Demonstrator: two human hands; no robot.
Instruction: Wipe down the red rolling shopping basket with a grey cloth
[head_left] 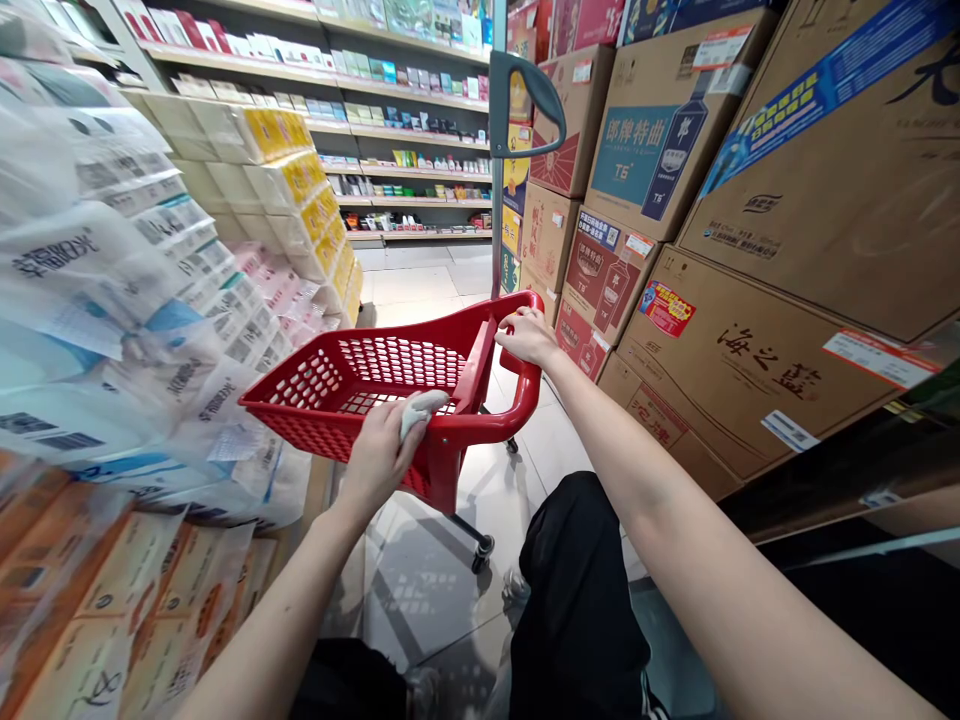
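A red plastic shopping basket on wheels (330, 395) stands on the tiled aisle floor in front of me, with nothing showing inside it. My left hand (379, 450) is at its near rim, fingers closed round a small crumpled white cloth or tissue (420, 408). My right hand (529, 335) is closed on the basket's right rear corner, by the red rim handle (517, 405). A grey pull handle (525, 100) rises on a pole from that corner.
Stacked packs of tissue paper (112, 280) crowd the left side. Brown cardboard cartons (750, 230) are piled high on the right. Product shelves (405, 110) close the far end of the narrow tiled aisle (420, 280). My black-trousered knee (577, 560) is below.
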